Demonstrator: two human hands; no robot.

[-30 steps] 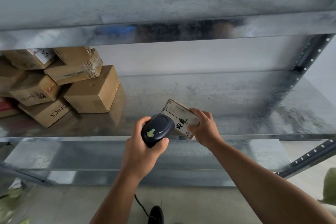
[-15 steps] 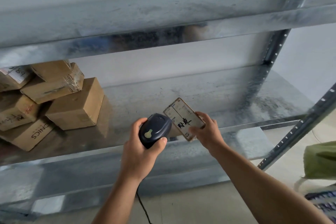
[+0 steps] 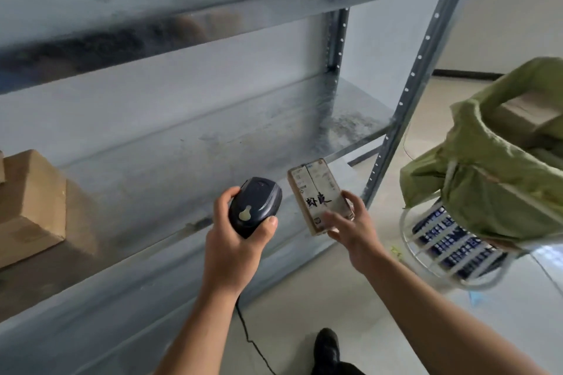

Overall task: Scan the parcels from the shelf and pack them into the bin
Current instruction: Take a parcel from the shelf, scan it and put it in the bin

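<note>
My left hand (image 3: 234, 246) grips a dark handheld scanner (image 3: 254, 207) with a pale trigger, its cable trailing down to the floor. Just right of it, my right hand (image 3: 350, 225) holds a small flat parcel (image 3: 318, 196) with a white label and black handwriting, label side up. Both are in front of the metal shelf (image 3: 213, 146). A brown cardboard parcel (image 3: 33, 204) rests on the shelf at the far left. To the right stands the bin (image 3: 451, 246), a wire frame lined with a green sack (image 3: 487, 167); cardboard boxes show inside it.
The shelf's perforated steel upright (image 3: 411, 82) stands between my hands and the bin. An upper shelf beam (image 3: 213, 18) runs overhead. My black shoe (image 3: 327, 347) is on the pale floor below.
The view has swung right, so the stack of boxes has slid out at the left and the green-lined bin has come into sight. Both hands have shifted right with scanner and parcel.
</note>
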